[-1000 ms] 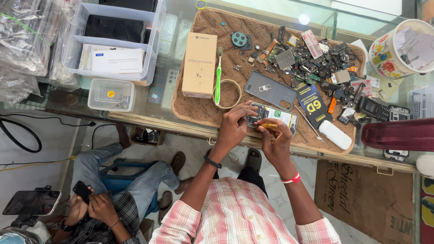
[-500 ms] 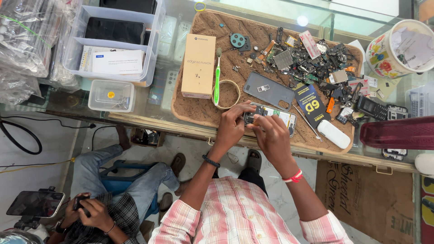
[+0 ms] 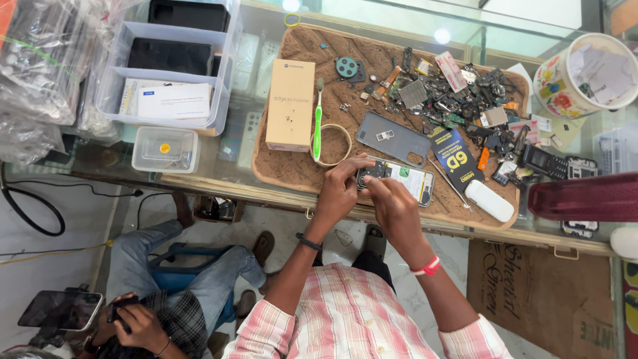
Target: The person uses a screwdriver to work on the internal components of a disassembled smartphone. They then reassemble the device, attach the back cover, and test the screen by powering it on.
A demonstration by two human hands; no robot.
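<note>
right hand [image 3: 393,201] now slid left onto the opened back-off smartphone [image 3: 397,178], fingertips pinching at its left end, left hand [image 3: 339,187] gripping that same end, phone flat on brown cork mat [image 3: 299,169], near edge, green toothbrush [image 3: 318,123] just left
</note>
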